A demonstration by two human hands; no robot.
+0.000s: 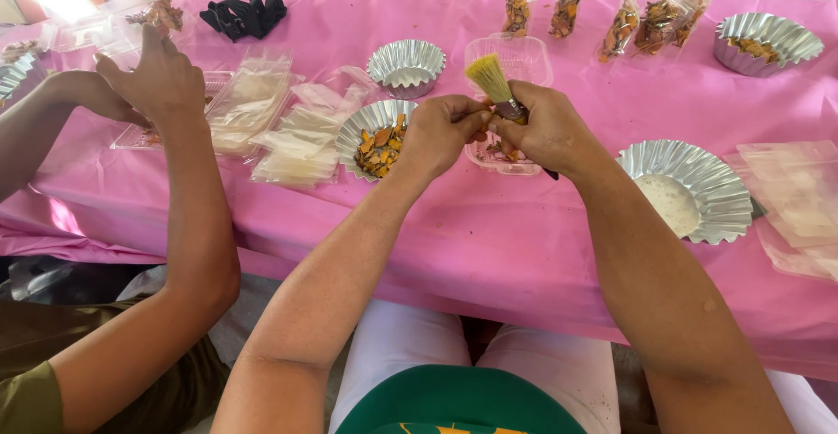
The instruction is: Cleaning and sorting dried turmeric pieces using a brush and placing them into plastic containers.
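While the right hand (546, 128) grips a brush (494, 85), bristles up, the left hand (441, 131) pinches a small piece over a clear tray (497, 161).

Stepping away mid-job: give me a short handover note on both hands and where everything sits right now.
Right hand: grips a small yellow-bristled brush, bristles up.
Left hand: pinches at the brush's base.
Both hover over a clear plastic tray on the pink tablecloth.
Done: sealed clear packets of orange pieces stand at the back.
Left: fluted foil cup of orange pieces is still full.
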